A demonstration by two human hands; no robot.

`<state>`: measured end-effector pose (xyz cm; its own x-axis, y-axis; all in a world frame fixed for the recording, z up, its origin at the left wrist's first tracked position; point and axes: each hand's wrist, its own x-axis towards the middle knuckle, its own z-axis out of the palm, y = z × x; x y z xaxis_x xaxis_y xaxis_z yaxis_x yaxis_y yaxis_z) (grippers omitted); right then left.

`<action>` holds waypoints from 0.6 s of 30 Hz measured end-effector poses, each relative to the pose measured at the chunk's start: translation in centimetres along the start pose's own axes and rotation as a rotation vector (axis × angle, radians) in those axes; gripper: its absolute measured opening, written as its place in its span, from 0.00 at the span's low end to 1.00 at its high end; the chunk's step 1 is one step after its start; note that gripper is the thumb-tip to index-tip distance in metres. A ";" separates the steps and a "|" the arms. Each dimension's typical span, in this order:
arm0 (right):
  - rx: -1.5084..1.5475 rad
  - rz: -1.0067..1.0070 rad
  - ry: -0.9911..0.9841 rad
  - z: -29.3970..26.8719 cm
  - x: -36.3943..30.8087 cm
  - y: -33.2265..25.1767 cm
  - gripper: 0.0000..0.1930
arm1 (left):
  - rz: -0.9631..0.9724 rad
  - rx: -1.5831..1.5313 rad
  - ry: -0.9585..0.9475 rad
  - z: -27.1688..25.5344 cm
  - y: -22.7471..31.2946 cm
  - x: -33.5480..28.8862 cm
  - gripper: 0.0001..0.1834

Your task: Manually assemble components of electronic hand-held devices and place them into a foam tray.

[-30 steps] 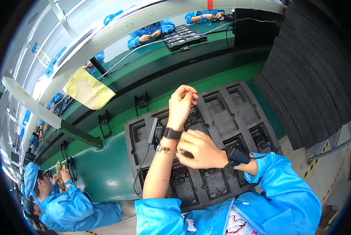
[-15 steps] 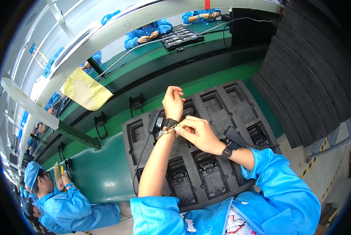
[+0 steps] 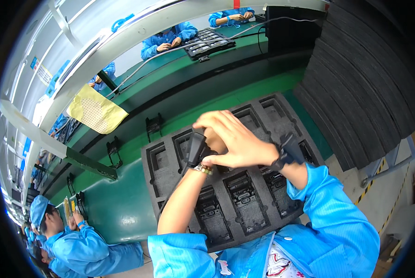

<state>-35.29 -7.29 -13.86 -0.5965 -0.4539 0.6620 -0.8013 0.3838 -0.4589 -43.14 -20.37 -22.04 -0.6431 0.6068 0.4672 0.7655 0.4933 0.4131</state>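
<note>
1. Just below the thumb of the right grip (image 3: 237,144), a bead bracelet (image 3: 203,169) goes around the left arm (image 3: 184,201). Thumb and bracelet may be touching; I cannot tell.
2. Left of the same thumb, a black wrist device (image 3: 196,150) sits on this arm, above the bracelet.
3. The right grip is spread, its fingers arched away from its thumb; I see no thing pinched in it. The left grip (image 3: 215,139) is mostly hidden behind it, so I cannot tell its state.
4. The bracelet, I judge, is light and flexible, with smooth beads that can roll under a fingertip. Its thread could be fragile, so it is better to take two beads together than to pull at one.
5. The device seems a stiff, rather light block. Holding its housing by two opposite sides should be safest.
6. From the device, a black cable (image 3: 173,187) runs below the grips along the arm; it looks bendable, and I would not use it as a handle.
7. Beneath both grips lies a dark foam tray (image 3: 237,237), probably soft at its edges.
</note>
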 end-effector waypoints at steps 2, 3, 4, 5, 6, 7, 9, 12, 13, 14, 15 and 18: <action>0.028 -0.054 -0.124 -0.4 0.9 1.0 0.40 | -0.033 -0.120 -0.079 1.1 1.4 -1.2 0.09; 0.103 -0.081 -0.303 -0.6 1.5 1.4 0.42 | -0.067 -0.190 -0.085 1.6 2.1 -2.0 0.09; 0.229 -0.045 -0.443 -0.6 2.0 1.2 0.40 | -0.103 -0.263 -0.088 2.0 2.6 -2.7 0.09; 0.319 -0.003 -0.582 -0.9 2.5 0.8 0.37 | -0.132 -0.328 -0.082 2.2 3.0 -3.3 0.09; 0.407 0.046 -0.719 -1.3 2.7 0.4 0.34 | -0.158 -0.400 -0.077 2.7 3.4 -3.8 0.09; 0.414 0.032 -0.762 -1.6 2.7 0.0 0.30 | -0.183 -0.469 -0.073 3.1 3.7 -4.2 0.09; 0.337 0.057 -0.771 -1.9 2.2 -0.4 0.26 | -0.218 -0.587 -0.068 3.6 4.3 -4.8 0.09; 0.322 0.066 -0.685 -3.0 0.9 0.4 0.23 | -0.251 -0.731 -0.079 3.7 4.7 -5.2 0.10; 0.347 0.057 -0.606 -3.2 0.5 0.7 0.22 | -0.256 -0.772 -0.086 3.6 4.9 -5.3 0.10; 0.348 0.057 -0.606 -3.3 0.4 0.7 0.22 | -0.259 -0.817 -0.102 3.5 5.2 -5.4 0.10; 0.373 0.056 -0.562 -3.3 0.3 0.6 0.22 | -0.262 -0.863 -0.113 3.1 5.2 -5.4 0.10; 0.414 0.102 -0.522 -3.8 0.4 0.5 0.21 | -0.251 -1.022 -0.180 2.5 6.0 -5.2 0.11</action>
<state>-35.75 -4.21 -11.61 -0.5307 -0.8006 0.2780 -0.6294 0.1526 -0.7620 -35.13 -19.01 -23.91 -0.7034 0.6850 0.1897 0.1776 -0.0890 0.9801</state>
